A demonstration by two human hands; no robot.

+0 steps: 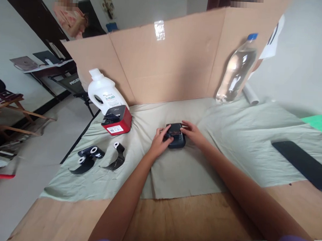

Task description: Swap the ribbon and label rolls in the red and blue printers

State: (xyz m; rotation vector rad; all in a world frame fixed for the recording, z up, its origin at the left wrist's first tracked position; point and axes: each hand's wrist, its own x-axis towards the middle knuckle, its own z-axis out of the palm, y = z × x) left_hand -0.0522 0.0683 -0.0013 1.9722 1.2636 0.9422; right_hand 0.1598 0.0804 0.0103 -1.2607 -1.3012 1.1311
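Near the middle of the pale green cloth (186,175) sits a small black case (178,143), with the left hand (160,142) laying thumb and fingers along its left side and the right hand (194,134) touching its right edge. I cannot tell whether either hand grips it. Off to the left stand a red box (125,120) and a white jug (107,90).

Seemingly makeshift workroom: cardboard partition (174,74) behind cloth-covered table (177,222), side desk (39,69), chair (71,85), plain walls (309,70).
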